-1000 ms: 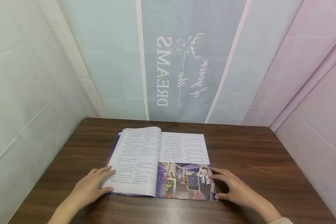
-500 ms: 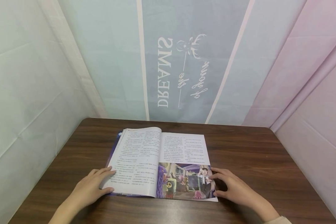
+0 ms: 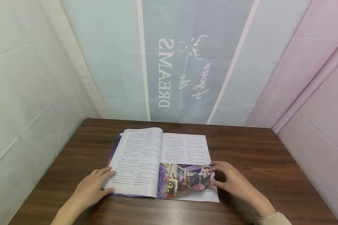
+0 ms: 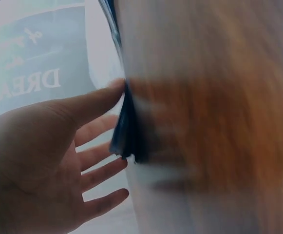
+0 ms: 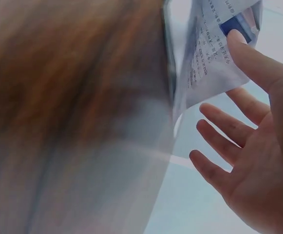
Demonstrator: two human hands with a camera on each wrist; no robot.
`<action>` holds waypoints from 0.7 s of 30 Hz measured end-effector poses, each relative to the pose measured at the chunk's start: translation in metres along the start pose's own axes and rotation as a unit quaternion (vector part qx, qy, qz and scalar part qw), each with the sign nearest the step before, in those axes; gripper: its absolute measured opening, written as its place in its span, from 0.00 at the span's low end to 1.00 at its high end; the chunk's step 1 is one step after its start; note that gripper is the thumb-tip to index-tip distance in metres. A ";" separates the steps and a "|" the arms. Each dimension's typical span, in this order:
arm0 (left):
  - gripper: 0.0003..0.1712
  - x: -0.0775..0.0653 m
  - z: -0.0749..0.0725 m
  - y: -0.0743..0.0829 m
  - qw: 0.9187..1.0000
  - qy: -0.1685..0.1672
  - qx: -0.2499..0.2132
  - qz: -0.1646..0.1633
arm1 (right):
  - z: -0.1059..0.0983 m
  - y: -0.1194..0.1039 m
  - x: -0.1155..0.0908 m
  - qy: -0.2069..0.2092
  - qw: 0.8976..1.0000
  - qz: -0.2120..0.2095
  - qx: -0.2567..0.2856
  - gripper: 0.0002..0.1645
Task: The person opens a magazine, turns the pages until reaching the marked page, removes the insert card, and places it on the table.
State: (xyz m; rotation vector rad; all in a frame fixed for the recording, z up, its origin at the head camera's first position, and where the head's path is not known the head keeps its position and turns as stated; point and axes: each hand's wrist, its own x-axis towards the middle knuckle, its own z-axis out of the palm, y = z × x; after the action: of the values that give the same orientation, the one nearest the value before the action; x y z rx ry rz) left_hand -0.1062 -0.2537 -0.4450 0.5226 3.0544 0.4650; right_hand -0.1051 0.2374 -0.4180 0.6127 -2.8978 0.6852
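A magazine [image 3: 140, 156] lies spread on the wooden table, with text on both sides and a colourful cartoon picture [image 3: 180, 179] on the lower right. My right hand [image 3: 233, 179] pinches the lower right corner of the picture page between thumb and index finger; that corner is lifted and curled inward, baring printed white paper beneath. In the right wrist view, the bent page [image 5: 212, 61] hangs from the thumb while the other fingers stay spread. My left hand [image 3: 91, 187] rests at the lower left corner, its extended fingers touching the page and its thumb at the bottom edge.
The brown tabletop [image 3: 250, 150] extends around the magazine. Behind it hangs a pale blue cloth [image 3: 124, 62] with white lettering and a deer head. White cloth [image 3: 22, 93] closes in the left side, and pinkish cloth [image 3: 324, 103] the right.
My right hand has raised the picture page's corner and shifted slightly left and up, bending it inward and uncovering the sheet below. The left hand has stayed nearly still.
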 end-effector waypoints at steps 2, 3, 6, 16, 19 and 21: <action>0.33 0.002 -0.002 0.006 1.000 0.012 0.002 0.003 | -0.001 -0.003 0.004 0.019 1.000 -0.007 0.006 0.21; 0.32 0.003 -0.004 0.009 1.000 0.019 0.002 0.004 | -0.002 -0.005 0.007 0.027 1.000 -0.010 0.010 0.20; 0.29 0.008 -0.007 0.023 0.999 0.040 -0.013 0.010 | -0.004 -0.010 0.015 0.051 0.998 -0.023 0.022 0.21; 0.24 0.026 -0.004 0.078 0.992 0.089 -0.062 0.062 | -0.008 -0.036 0.037 0.107 0.991 -0.055 0.054 0.25; 0.24 0.031 -0.006 0.093 0.989 0.094 -0.074 0.089 | -0.010 -0.046 0.043 0.113 0.990 -0.060 0.067 0.24; 0.26 0.034 -0.009 0.103 0.986 0.100 -0.078 0.107 | -0.011 -0.053 0.046 0.117 0.988 -0.062 0.075 0.24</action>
State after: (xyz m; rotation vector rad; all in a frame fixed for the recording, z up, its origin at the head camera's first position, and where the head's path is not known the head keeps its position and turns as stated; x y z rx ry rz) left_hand -0.1058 -0.1524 -0.4053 0.8513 3.1242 0.8014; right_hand -0.1257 0.1828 -0.3778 0.6737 -2.5868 0.8990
